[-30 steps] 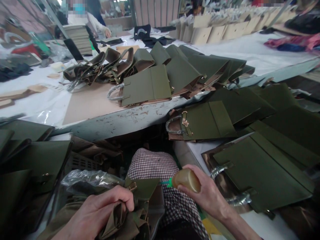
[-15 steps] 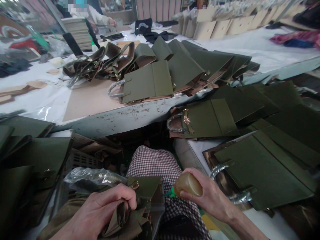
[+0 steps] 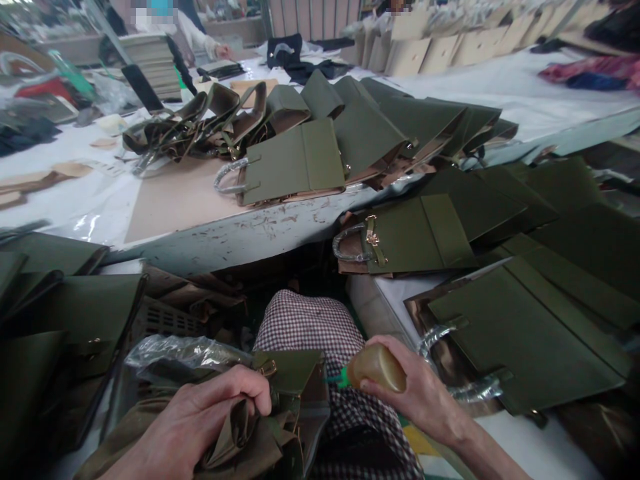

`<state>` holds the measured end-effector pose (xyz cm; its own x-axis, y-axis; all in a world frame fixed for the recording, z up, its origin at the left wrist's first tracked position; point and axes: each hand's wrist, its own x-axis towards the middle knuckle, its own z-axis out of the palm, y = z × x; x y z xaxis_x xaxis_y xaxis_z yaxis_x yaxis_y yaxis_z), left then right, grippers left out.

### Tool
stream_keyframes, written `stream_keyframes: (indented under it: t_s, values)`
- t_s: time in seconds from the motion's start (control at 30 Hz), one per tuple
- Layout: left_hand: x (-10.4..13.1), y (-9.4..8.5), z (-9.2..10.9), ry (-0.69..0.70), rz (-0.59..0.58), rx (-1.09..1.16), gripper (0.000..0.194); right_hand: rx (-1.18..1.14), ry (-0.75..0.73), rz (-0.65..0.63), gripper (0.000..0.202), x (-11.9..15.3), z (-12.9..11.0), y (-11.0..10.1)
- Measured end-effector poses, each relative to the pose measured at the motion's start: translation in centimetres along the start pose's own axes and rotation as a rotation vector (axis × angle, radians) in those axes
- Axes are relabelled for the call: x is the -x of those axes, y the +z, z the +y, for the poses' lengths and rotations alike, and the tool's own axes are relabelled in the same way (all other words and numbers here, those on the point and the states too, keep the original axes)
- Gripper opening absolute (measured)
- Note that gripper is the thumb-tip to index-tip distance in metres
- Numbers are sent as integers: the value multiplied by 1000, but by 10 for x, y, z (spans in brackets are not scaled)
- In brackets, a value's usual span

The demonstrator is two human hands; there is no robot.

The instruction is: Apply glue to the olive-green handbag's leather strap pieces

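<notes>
On my lap, over checked cloth (image 3: 310,320), lies a dark green bag (image 3: 290,371) with a small gold-coloured buckle. My left hand (image 3: 215,407) is closed on the bag's crumpled brown lining (image 3: 250,443). Clear plastic wrap (image 3: 185,353) lies just beyond that hand. In my right hand (image 3: 410,383) is a squeeze bottle (image 3: 377,368) of amber liquid, held on its side. Its green nozzle (image 3: 342,378) points left, with the tip at the bag's open right edge. Whether the tip touches the edge I cannot tell.
Green bags (image 3: 295,163) are heaped along the white table (image 3: 240,233) ahead. More bags lie at right (image 3: 530,333) and at left (image 3: 100,307). A plastic crate (image 3: 167,319) stands left of my knees. Across the table is a person's hand (image 3: 223,51).
The bottle and my right hand have barely moved, with the nozzle slightly further left. My left hand keeps its hold on the lining. The view has shifted slightly.
</notes>
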<state>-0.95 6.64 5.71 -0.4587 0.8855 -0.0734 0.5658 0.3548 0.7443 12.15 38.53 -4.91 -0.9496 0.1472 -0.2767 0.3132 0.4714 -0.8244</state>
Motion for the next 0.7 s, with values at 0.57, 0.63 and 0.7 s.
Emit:
stream_keyframes:
  t_s: [0.57, 0.63, 0.7]
  values:
    - [4, 5, 2, 3, 58, -12, 10, 74, -128, 112, 43, 5, 7, 8]
    - [5, 5, 2, 2, 52, -2, 9, 74, -130, 88, 42, 8, 3, 8]
    - [7, 7, 0, 8, 70, 2, 8, 70, -117, 51, 41, 11, -3, 6]
